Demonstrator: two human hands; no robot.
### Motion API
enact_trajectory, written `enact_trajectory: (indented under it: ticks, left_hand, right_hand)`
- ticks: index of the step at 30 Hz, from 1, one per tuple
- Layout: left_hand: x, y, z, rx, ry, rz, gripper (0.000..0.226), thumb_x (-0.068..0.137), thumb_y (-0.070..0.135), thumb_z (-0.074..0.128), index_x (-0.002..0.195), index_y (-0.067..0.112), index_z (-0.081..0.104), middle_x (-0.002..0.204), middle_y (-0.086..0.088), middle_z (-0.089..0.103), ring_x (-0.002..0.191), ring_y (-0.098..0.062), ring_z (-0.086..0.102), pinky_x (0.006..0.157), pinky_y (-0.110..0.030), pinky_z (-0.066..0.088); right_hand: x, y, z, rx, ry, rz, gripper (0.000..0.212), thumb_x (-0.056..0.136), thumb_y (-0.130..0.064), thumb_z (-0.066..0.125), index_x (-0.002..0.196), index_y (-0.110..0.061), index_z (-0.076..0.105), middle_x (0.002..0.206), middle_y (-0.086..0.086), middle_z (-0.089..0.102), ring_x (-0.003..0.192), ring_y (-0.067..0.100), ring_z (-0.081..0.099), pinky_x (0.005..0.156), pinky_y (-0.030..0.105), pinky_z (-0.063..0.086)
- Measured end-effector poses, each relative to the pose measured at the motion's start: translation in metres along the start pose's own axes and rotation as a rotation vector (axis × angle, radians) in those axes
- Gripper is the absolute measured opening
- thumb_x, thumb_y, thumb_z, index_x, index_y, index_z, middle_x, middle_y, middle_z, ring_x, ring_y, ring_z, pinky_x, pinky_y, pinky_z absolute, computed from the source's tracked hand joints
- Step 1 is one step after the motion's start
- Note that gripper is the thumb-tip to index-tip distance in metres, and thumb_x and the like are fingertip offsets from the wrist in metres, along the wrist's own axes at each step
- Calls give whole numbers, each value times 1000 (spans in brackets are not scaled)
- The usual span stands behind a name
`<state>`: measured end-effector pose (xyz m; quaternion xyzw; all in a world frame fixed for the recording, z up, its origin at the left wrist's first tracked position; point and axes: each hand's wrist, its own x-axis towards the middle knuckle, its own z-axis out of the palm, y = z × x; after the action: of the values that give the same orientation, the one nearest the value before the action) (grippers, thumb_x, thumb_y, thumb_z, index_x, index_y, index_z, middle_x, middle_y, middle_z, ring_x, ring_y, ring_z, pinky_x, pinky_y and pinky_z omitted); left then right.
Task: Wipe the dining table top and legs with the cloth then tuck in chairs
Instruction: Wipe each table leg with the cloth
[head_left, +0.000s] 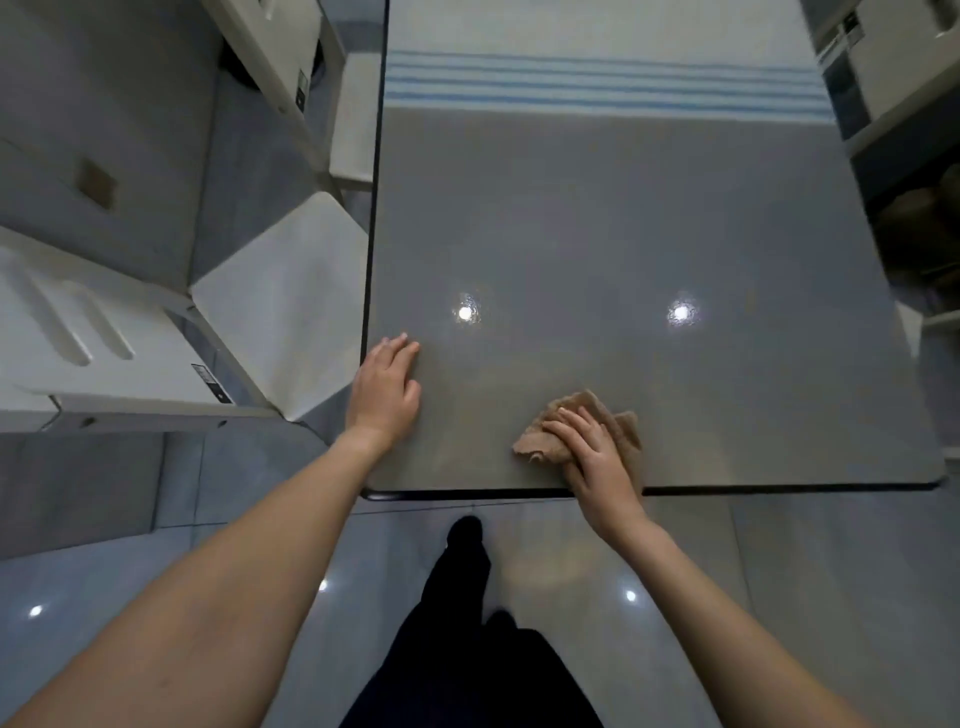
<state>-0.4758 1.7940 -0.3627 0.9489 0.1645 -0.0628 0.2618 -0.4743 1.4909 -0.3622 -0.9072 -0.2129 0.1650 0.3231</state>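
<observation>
A glossy grey dining table top (623, 234) fills the middle of the view, its near edge just in front of me. A crumpled tan cloth (540, 441) lies on the top close to that near edge. My right hand (597, 457) presses flat on the cloth, fingers spread over it. My left hand (384, 389) rests flat on the table's near left corner, fingers straight. A white chair (270, 301) stands pulled out along the left side, its seat next to the table edge. The table legs are hidden under the top.
A second white chair (358, 119) stands further back on the left. More white furniture (893, 62) sits at the far right. A blue-striped white runner (602, 85) crosses the far end of the table. My dark-trousered legs (467, 649) stand on a shiny tiled floor.
</observation>
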Motion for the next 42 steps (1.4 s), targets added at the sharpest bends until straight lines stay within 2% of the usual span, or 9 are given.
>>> enact_trajectory:
  ticks: [5,9,14,21,30,33,37,40,42]
  left_hand:
    - [-81,11,-27,-199,-71,-81,20,87,11,51,97,9,69,100,-11,67,94,-28,60,75,-30,42]
    - [-186,20,-33,-436,26,-151,22,85,19,51,94,11,69,95,-5,67,87,-21,62,74,-26,45]
    - [-313,7,-10,-548,34,-359,16,90,5,54,94,13,68,94,-2,67,89,-16,61,71,-18,40]
    - [-389,-44,12,-607,-20,-565,27,93,8,51,84,30,63,90,3,69,89,-19,63,73,-21,44]
    - [-296,-83,47,-748,-60,-515,14,94,20,52,102,29,60,103,-2,68,101,-19,62,86,-27,45]
    - [-237,-103,79,-813,-61,-445,25,94,28,51,118,23,57,114,-2,64,110,-16,59,97,-28,43]
    - [-167,-131,130,-902,18,-315,42,94,38,50,133,23,47,130,6,54,119,-8,51,100,-24,37]
    - [-126,-145,164,-1000,64,-193,45,96,41,41,137,23,44,137,13,48,123,0,46,103,-22,35]
    - [-110,-152,187,-1022,98,-39,51,90,52,37,133,26,49,133,14,53,118,6,49,104,-23,37]
  right_hand:
    - [-37,-45,-34,588,143,308,24,103,-20,43,116,-25,62,110,-11,67,110,13,62,90,22,49]
    - [-99,-77,-58,873,194,436,30,102,-27,43,120,-12,61,104,0,69,97,13,67,71,14,52]
    - [-169,-81,-43,993,213,561,26,100,-30,43,106,-16,64,109,13,69,102,26,65,93,38,51]
    - [-225,-73,3,995,159,745,42,89,-47,51,105,-11,65,103,17,71,100,34,67,94,52,49]
    - [-164,-78,73,1184,352,814,31,103,-35,36,96,-16,61,101,12,67,90,21,65,87,40,51]
    - [-128,-64,118,1299,486,809,35,102,-38,36,113,-14,59,102,8,67,91,16,66,76,32,55]
    - [-78,-37,187,1369,548,644,50,102,-42,33,132,-8,53,114,21,64,105,29,63,93,42,49]
    - [-40,-14,236,1387,643,523,50,88,-50,55,114,-9,63,107,17,68,105,30,64,102,47,46]
    - [-15,-1,264,1417,661,472,34,91,-47,53,92,-15,63,79,3,69,81,18,66,81,29,55]
